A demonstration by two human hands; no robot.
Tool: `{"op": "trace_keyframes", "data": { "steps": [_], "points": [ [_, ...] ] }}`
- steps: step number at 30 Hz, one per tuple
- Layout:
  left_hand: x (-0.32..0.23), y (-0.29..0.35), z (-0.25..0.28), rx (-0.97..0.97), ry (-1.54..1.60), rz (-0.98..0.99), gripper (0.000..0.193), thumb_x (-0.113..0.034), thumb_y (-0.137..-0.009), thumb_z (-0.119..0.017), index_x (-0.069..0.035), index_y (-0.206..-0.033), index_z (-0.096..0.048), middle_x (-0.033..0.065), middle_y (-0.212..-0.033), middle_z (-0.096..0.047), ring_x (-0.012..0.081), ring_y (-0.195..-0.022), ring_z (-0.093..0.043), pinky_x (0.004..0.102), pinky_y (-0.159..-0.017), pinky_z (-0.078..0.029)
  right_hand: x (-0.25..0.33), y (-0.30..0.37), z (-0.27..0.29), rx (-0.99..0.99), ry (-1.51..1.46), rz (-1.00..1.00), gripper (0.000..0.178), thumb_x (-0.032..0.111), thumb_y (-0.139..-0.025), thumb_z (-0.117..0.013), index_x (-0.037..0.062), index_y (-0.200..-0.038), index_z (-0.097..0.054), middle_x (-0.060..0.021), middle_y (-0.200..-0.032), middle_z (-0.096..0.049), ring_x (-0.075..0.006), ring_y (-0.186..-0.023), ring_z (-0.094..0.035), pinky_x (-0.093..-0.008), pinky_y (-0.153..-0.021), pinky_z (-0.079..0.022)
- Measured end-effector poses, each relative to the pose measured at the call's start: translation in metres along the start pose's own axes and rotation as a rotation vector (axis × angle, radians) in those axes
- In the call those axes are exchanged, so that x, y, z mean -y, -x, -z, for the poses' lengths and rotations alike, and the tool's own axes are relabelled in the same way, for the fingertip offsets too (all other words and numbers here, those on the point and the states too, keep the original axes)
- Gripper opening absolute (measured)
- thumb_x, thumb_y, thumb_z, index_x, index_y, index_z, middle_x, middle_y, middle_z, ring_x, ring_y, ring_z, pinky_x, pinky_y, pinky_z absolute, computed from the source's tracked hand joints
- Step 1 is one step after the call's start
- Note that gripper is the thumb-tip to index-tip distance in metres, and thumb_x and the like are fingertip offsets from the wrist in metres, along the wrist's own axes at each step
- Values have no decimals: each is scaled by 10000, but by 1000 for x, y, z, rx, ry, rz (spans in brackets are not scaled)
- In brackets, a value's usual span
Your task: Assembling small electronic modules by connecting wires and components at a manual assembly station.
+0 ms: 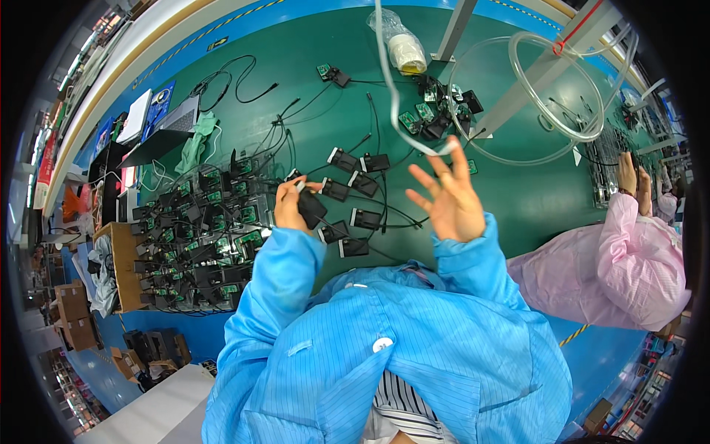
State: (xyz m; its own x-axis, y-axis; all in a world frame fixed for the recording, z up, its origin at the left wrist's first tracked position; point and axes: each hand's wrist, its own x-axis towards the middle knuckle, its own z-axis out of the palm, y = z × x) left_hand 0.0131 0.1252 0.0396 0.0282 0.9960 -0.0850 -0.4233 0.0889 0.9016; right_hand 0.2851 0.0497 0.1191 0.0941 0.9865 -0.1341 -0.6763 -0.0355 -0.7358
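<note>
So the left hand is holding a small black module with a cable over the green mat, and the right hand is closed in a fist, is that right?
Not quite. The head view shows the right hand open, fingers spread, holding nothing. The left hand does hold a small black module with a cable over the green mat.

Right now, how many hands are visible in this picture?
4. The left hand grips a black module at centre; the right hand is raised open beside it; a co-worker's two hands are together at far right.
</note>
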Motion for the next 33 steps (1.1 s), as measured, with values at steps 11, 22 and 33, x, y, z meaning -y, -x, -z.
{"op": "trace_keyframes", "data": {
  "steps": [11,22,33],
  "points": [
    [213,-56,39,298,-283,677,283,-186,-880,-679,-81,-1139,-632,105,-981,-642,297,-787,-665,417,-659,-594,86,10,-66,692,-158,132,1104,31,-880,-605,357,-1460,276,-251,-827,-625,-277,-602,-610,-345,-544,-525],
    [303,-100,-64,583,-1179,-258,220,-182,-806,-617,-63,-985,-662,115,-920,-665,305,-730,-633,418,-648,-516,84,-2,-168,633,-697,124,1120,-64,-861,-583,269,-1453,307,-195,-701,-647,-216,-501,-525,-302,-435,-396],
    [213,-320,12,212,-1557,-621,252,-86,-751,-581,-52,-1000,-556,163,-1029,-590,369,-858,-583,464,-747,-490,85,-53,-174,607,-584,235,1097,-40,-849,-605,223,-1470,261,-161,-712,-642,-199,-533,-524,-286,-452,-374]
  ]
}}
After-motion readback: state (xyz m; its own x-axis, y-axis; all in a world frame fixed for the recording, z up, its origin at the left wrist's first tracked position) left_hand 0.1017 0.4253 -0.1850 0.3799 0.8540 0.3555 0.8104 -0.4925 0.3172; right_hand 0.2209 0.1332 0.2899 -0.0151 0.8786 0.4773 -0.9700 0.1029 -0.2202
